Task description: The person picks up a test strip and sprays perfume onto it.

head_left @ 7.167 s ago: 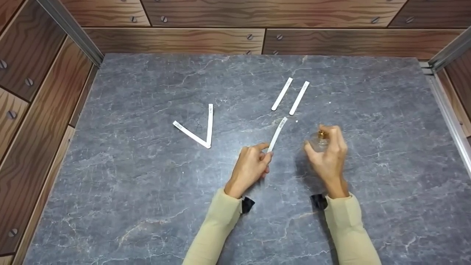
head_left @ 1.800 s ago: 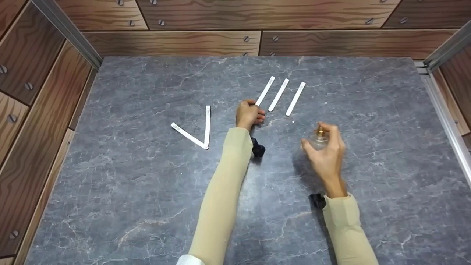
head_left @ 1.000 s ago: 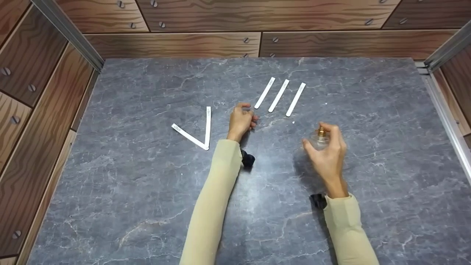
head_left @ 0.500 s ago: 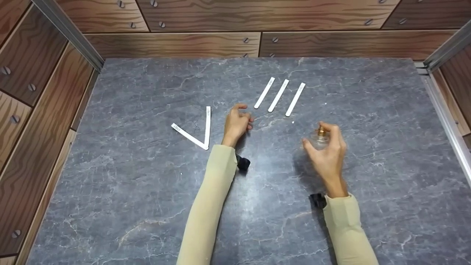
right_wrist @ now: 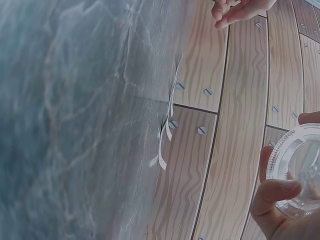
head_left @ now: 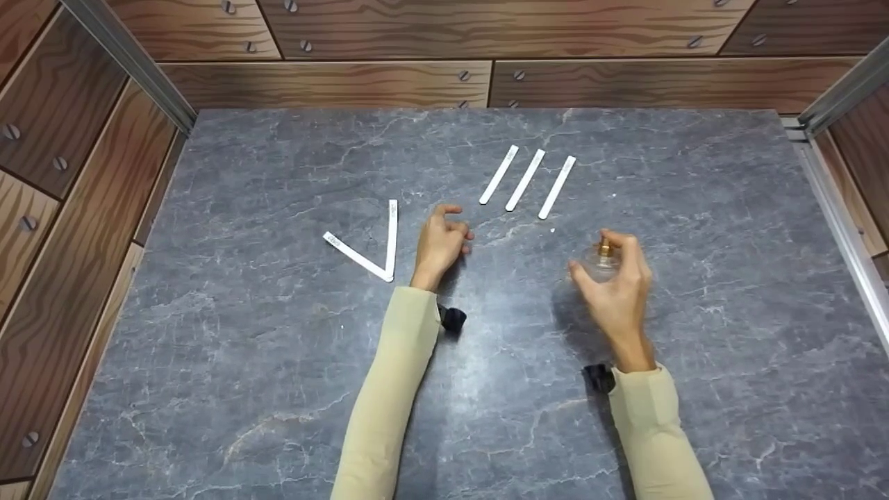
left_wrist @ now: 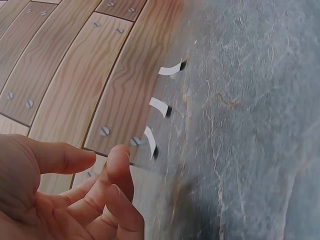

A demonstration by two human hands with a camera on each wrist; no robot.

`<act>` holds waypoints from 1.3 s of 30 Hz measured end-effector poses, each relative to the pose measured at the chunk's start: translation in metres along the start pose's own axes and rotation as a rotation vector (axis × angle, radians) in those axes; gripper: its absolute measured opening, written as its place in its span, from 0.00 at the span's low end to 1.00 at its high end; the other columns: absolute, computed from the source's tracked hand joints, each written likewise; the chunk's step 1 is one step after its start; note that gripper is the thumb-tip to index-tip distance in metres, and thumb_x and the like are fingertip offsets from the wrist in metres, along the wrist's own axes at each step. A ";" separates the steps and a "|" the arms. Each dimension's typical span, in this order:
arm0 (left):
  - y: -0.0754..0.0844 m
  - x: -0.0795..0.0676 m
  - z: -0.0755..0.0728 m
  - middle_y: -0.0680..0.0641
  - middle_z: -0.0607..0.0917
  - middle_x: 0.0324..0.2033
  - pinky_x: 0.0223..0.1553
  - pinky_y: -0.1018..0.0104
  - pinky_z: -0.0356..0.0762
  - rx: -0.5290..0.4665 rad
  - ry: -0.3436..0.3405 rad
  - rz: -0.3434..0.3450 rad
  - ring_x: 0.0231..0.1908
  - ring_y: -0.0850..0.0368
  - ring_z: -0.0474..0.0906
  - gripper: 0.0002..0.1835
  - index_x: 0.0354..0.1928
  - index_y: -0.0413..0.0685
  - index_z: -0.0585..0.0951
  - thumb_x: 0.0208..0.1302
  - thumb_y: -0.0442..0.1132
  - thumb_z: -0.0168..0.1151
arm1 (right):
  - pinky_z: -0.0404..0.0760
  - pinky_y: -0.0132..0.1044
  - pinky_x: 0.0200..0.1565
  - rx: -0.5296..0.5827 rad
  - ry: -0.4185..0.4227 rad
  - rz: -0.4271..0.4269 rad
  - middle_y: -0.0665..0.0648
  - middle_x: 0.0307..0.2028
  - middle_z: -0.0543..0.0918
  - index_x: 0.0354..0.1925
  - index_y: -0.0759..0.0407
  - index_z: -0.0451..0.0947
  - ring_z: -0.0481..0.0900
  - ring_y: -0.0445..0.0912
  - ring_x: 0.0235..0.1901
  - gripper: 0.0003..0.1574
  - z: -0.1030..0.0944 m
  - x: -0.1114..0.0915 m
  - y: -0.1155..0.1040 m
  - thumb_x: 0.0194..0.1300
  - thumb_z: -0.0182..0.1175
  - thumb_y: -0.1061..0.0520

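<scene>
My right hand point(head_left: 620, 298) holds a clear glass perfume bottle point(head_left: 601, 265) with a gold spray top point(head_left: 605, 247), forefinger at the top. In the right wrist view the round glass base point(right_wrist: 292, 162) shows between thumb and fingers. My left hand point(head_left: 440, 244) is over the table with loosely bent fingers and nothing in them. Beyond it, three white perfume test strips lie slanted side by side: a left one point(head_left: 499, 175), a middle one point(head_left: 526, 180) and a right one point(head_left: 558, 188). Their far ends curl up in the left wrist view, as on this strip point(left_wrist: 159, 106).
Left of my left hand, two more white strips form a V: a slanted one point(head_left: 355, 255) and a nearly straight one point(head_left: 392, 236), their near ends meeting. Small white specks point(head_left: 553, 230) dot the grey marbled table point(head_left: 264, 347). Wood-patterned panels point(head_left: 347, 83) border its back and sides.
The strip my left hand held earlier now lies at the left of the slanted row. That hand has let go and drawn back leftward and nearer. The right hand still holds the bottle.
</scene>
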State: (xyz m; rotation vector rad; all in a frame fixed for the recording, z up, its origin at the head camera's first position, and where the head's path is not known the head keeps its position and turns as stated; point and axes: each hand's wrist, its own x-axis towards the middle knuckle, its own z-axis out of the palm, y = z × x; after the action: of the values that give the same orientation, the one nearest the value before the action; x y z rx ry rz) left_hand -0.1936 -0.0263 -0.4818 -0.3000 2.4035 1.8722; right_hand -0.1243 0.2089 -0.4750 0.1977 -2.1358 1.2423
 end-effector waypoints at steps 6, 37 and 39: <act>-0.004 -0.007 -0.006 0.46 0.84 0.24 0.22 0.74 0.75 -0.030 0.008 0.009 0.18 0.59 0.77 0.17 0.58 0.32 0.75 0.70 0.27 0.57 | 0.74 0.30 0.43 -0.009 0.001 -0.001 0.68 0.38 0.82 0.48 0.75 0.76 0.79 0.56 0.38 0.31 0.001 0.000 -0.001 0.43 0.74 0.74; -0.014 -0.027 -0.039 0.42 0.88 0.31 0.24 0.74 0.72 0.058 0.098 0.068 0.22 0.51 0.83 0.19 0.60 0.35 0.76 0.68 0.27 0.55 | 0.73 0.29 0.46 -0.008 -0.002 0.016 0.67 0.38 0.82 0.49 0.75 0.75 0.79 0.56 0.38 0.32 -0.001 0.001 -0.004 0.43 0.75 0.76; -0.015 -0.028 -0.042 0.41 0.88 0.31 0.24 0.74 0.72 0.042 0.101 0.063 0.22 0.50 0.83 0.19 0.60 0.34 0.76 0.67 0.26 0.54 | 0.73 0.28 0.46 -0.009 -0.005 0.005 0.68 0.37 0.82 0.49 0.76 0.75 0.79 0.56 0.38 0.32 -0.002 0.001 -0.003 0.43 0.75 0.76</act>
State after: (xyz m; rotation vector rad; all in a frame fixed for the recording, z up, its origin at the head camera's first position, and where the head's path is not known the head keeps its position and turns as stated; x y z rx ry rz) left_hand -0.1610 -0.0672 -0.4801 -0.3270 2.5433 1.8730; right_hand -0.1230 0.2087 -0.4713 0.1915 -2.1469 1.2359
